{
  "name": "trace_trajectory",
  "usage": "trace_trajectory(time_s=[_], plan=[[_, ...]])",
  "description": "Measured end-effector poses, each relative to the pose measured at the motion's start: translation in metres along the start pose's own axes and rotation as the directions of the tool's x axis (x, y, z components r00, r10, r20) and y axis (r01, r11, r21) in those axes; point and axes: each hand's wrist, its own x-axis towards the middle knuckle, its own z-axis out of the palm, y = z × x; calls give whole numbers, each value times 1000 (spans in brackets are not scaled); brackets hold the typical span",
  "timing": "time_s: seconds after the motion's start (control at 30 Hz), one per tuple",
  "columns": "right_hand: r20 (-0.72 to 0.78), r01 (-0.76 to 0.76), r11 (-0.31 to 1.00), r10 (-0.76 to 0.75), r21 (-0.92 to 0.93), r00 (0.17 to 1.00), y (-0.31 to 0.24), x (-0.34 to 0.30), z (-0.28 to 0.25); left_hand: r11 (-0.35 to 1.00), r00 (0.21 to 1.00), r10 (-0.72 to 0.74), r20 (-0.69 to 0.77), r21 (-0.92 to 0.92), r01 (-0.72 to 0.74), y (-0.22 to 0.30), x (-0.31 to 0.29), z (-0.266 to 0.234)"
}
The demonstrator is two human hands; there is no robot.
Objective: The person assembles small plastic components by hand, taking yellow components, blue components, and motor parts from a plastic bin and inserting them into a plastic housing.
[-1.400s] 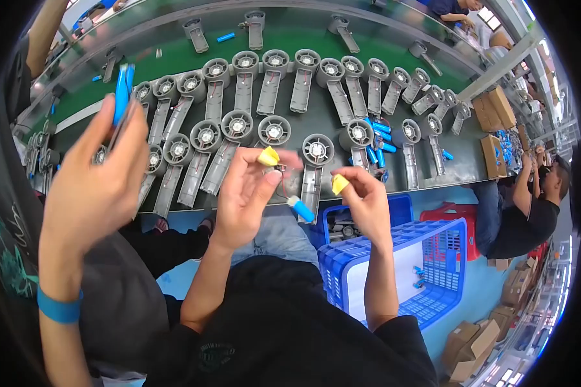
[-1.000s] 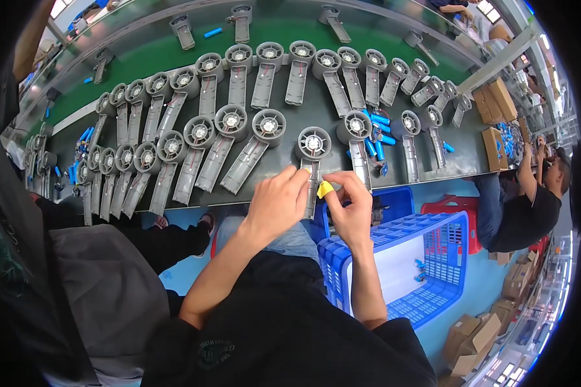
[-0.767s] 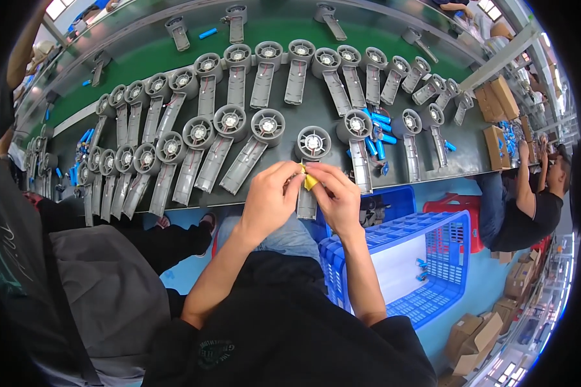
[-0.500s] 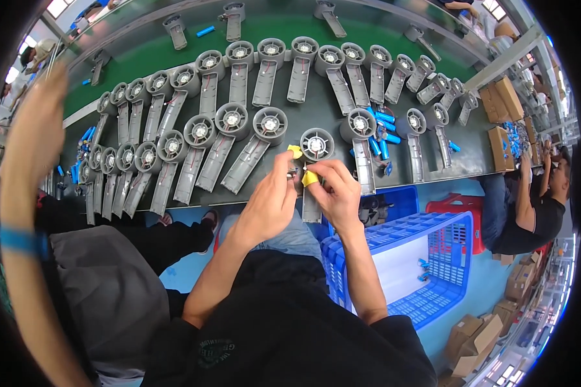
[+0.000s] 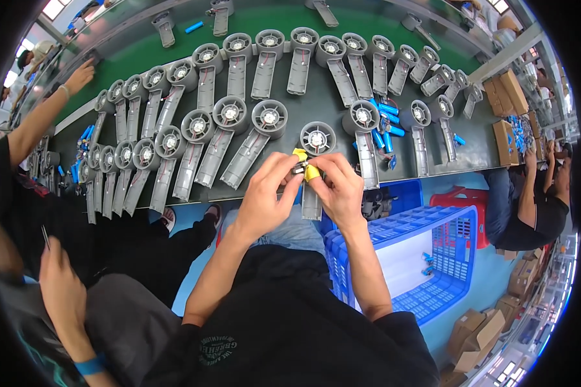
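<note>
A grey fan housing [image 5: 318, 138] with a round head lies in front of me, its open handle [image 5: 311, 206] pointing toward me. Over that handle, my left hand [image 5: 268, 193] and my right hand [image 5: 339, 193] come together in a pinch. Between the fingertips is a small dark part [image 5: 299, 168] with a pale, shiny bit; its exact kind is too small to tell. Yellow coverings, seemingly finger cots, show at the left index fingertip and the right thumb. A bit of blue [image 5: 298, 195] peeks out below the left fingers, mostly hidden.
Rows of grey fan housings [image 5: 270, 117] cover the dark bench [image 5: 239, 155]. Blue battery cells [image 5: 386, 122] lie right of centre. A blue crate [image 5: 403, 226] stands on the floor at right, near a red stool [image 5: 461, 201]. At left, a co-worker's hand [image 5: 61, 284] holds tweezers [image 5: 45, 237].
My fingertips have drawn closer together around the small dark part. The co-worker's blue-banded arm at left has swung down from the bench; another person's hand now shows at upper left.
</note>
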Motion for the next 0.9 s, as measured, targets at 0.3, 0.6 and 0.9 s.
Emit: trace_trajectory(time_s=[0.3, 0.6, 0.9], plan=[[19, -97, 993, 96, 64, 995, -5, 0, -1, 994, 993, 62, -105, -87, -71, -9, -6, 0], [30, -125, 990, 123, 69, 992, -6, 2, -3, 987, 991, 134, -1, -87, -133, -12, -5, 1], [60, -129, 987, 124, 93, 991, -7, 3, -5, 918, 993, -19, 113, -392, 62, -27, -6, -2]])
